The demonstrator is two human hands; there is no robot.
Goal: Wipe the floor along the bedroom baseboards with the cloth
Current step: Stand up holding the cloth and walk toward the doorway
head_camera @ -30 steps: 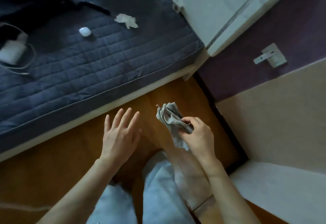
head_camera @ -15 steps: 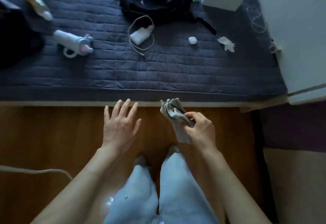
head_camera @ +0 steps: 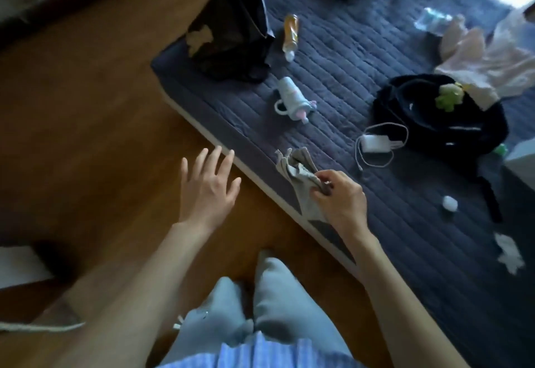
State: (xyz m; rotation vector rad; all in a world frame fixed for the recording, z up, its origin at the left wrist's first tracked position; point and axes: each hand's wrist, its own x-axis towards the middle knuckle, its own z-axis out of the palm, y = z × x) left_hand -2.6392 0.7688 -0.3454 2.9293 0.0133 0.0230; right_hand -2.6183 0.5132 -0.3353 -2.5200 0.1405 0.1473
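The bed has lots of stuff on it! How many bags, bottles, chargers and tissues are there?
Black bags: 2, an upright one and a floppy one.
Bottles: 2, an orange one and a white-and-pink one, both lying down.
White chargers with a cable: 1.
Crumpled tissues: 1.
Total: 6.

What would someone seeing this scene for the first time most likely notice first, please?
Most likely the right hand at centre, its fingers pinching a crumpled grey cloth held in the air above the mattress edge. Beside it the left hand is spread open above the wooden floor. The dark quilted mattress is strewn with bags, bottles and a white charger.
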